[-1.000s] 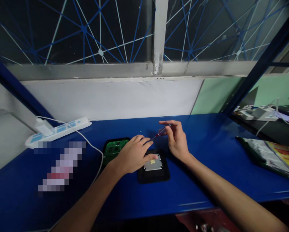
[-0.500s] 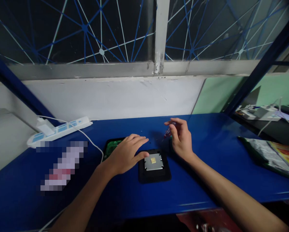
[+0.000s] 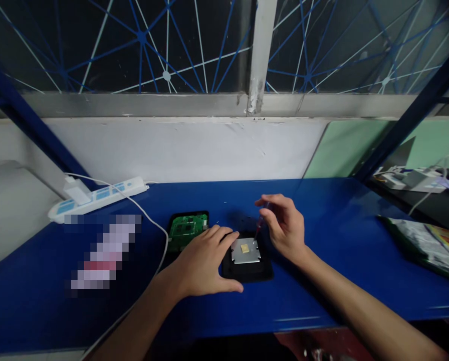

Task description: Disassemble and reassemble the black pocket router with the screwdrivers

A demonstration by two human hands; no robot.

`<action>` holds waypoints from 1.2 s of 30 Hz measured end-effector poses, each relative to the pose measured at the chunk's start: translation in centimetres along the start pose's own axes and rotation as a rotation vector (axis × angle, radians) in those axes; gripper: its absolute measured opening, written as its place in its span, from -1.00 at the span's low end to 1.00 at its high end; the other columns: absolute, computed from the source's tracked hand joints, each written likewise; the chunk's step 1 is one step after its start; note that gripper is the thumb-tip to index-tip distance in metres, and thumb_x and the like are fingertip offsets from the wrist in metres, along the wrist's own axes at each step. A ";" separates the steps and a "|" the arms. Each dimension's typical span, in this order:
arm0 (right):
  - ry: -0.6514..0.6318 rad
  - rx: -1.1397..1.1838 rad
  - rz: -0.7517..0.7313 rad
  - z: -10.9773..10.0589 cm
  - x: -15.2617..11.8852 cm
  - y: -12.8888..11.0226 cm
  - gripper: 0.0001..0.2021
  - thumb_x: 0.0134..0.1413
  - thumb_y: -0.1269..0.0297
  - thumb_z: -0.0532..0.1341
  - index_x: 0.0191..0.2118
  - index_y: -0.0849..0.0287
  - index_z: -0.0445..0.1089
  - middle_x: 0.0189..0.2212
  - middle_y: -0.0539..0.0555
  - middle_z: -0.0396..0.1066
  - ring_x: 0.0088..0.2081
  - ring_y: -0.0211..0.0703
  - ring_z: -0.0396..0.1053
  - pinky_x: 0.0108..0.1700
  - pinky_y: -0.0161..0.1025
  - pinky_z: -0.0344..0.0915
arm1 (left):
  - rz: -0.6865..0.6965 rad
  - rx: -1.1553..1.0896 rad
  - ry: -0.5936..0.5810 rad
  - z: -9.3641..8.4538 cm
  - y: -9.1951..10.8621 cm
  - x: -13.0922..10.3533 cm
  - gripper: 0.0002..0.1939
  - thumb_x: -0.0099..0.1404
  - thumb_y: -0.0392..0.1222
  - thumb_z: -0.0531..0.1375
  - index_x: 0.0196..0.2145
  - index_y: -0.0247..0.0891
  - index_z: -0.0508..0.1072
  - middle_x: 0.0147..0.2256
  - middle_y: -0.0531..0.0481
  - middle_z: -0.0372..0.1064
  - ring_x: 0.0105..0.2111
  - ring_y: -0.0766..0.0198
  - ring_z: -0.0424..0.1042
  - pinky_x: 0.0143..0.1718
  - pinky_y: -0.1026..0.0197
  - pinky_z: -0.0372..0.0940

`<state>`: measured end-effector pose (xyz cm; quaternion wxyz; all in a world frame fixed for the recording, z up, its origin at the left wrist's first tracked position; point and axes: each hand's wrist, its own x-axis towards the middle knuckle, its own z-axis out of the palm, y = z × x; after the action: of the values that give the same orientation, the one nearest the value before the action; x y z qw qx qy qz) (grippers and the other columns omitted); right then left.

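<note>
A square black casing (image 3: 247,273) lies on the blue table, with a silver metal plate (image 3: 252,255) and a yellowish square pad (image 3: 244,248) on it. My left hand (image 3: 209,260) is spread along the casing's left side, thumb and fingers apart. In my right hand (image 3: 284,225) is a screwdriver (image 3: 260,223) with a see-through reddish handle, held slanted. Its tip points down at the plate's upper right corner; whether it touches a screw is too small to tell. Behind my left hand, a green circuit board (image 3: 189,226) sits in a black shell, partly covered.
A white power strip (image 3: 100,198) with a plug stands at the back left, its white cable (image 3: 149,216) running towards me past my left arm. A blurred-out pinkish item (image 3: 107,250) lies left. A shiny bag (image 3: 427,245) rests on the right.
My left hand has come down from above the casing to its left side, uncovering more of the circuit board. My right hand has lowered the screwdriver to the plate's corner. The view shifted slightly.
</note>
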<state>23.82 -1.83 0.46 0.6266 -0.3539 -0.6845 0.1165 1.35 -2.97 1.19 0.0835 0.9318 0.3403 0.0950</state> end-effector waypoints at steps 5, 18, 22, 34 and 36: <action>-0.059 0.000 -0.130 0.2 -0.2 -0.5 -0.74 0.21 0.35 0.28 0.00 -0.02 0.36 -0.16 0.05 0.48 -0.24 -0.17 0.48 -0.23 -0.17 0.48 | 0.019 0.003 0.023 0.8 0.7 0.6 0.05 -0.01 0.44 0.32 0.24 -0.32 0.23 0.14 -0.28 0.30 0.12 -0.20 0.30 0.17 -0.19 0.21; -0.096 -0.013 -0.197 1.4 -0.3 -1.0 -0.74 0.20 0.30 0.30 0.00 0.01 0.35 -0.16 0.07 0.53 -0.12 -0.14 0.52 -0.11 -0.16 0.49 | 0.048 -0.066 0.047 1.3 0.8 0.6 -0.10 0.04 0.35 0.35 0.17 -0.29 0.29 0.13 -0.25 0.29 0.12 -0.19 0.27 0.13 -0.18 0.26; -0.107 -0.016 -0.174 1.6 -0.3 -1.0 -0.76 0.22 0.27 0.28 -0.01 0.02 0.35 -0.16 0.07 0.53 -0.12 -0.15 0.53 -0.13 -0.18 0.50 | 0.045 -0.073 0.048 1.3 0.7 0.6 -0.13 0.03 0.35 0.36 0.13 -0.27 0.33 0.12 -0.24 0.30 0.11 -0.18 0.28 0.10 -0.19 0.29; -0.161 -0.003 -0.039 1.5 -0.6 -1.4 -0.73 0.25 0.32 0.25 0.04 0.02 0.32 -0.11 0.07 0.55 -0.22 -0.21 0.56 -0.18 -0.21 0.53 | 0.068 -0.053 0.068 1.4 0.4 0.5 -0.08 0.04 0.43 0.29 0.18 -0.23 0.29 0.14 -0.22 0.29 0.09 -0.19 0.30 0.14 -0.20 0.22; -0.179 0.019 0.006 1.5 -0.6 -1.7 -0.69 0.28 0.35 0.22 0.10 0.02 0.27 -0.08 0.07 0.55 -0.34 -0.27 0.55 -0.24 -0.24 0.54 | 0.082 -0.053 0.079 1.4 0.4 0.5 -0.05 0.04 0.45 0.28 0.20 -0.23 0.27 0.14 -0.23 0.29 0.09 -0.19 0.30 0.16 -0.20 0.20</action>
<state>21.77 -3.01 0.76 0.5659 -0.3381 -0.7357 0.1557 2.24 -3.07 -0.07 0.0907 0.9378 0.3024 0.1441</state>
